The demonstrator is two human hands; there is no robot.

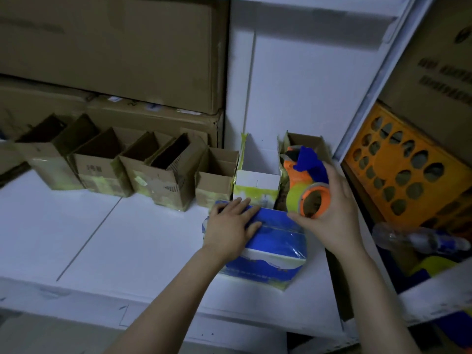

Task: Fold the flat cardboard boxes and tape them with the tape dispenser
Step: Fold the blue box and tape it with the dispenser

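Left hand (231, 221): fingers flat, pressing top of blue-and-white cardboard box (265, 247) on white table (102, 226) | Right hand (329, 213): fingers curled round orange-and-blue tape dispenser with yellowish roll (307, 185), held at box's far right edge | Behind: row of open brown cardboard boxes (127, 169), orange perforated crate (401, 175) right.

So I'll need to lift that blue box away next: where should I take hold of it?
Probably the blue box by its left and right walls, coming from the near edge: open boxes crowd its far side, the left hand lies flat on top, and the right hand holds the tape dispenser.
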